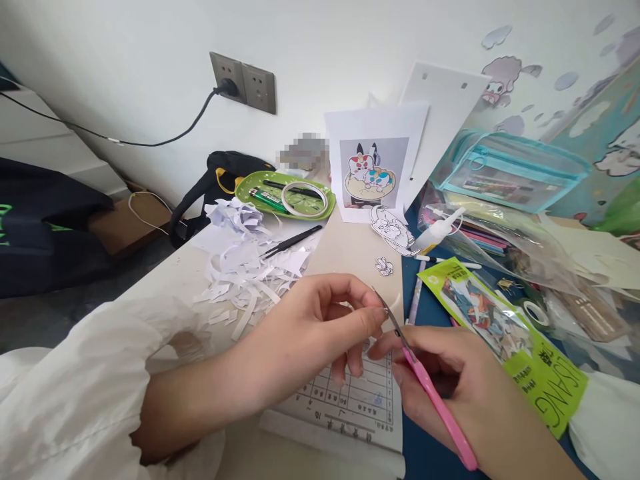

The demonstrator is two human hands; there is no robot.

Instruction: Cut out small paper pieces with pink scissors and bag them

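Note:
My left hand (320, 320) is closed in a pinch, thumb and forefinger pressed together at the tip of the scissors; what it pinches is too small to make out. My right hand (450, 380) grips small pink-handled scissors (430, 387), whose thin metal blades point up toward the left fingertips. Both hands hover over a printed grid sheet (350, 400) on the beige desk (350, 247). White sleeves cover both forearms.
A heap of white paper scraps (250, 267) and black tweezers (290, 242) lie behind my left hand. A green tray (285, 193) holds tape and a lighter. A cartoon print (373, 170) leans on the wall, with cut-outs (393, 230), a glue bottle (440, 230), a green packet (505, 327) and plastic pouches to the right.

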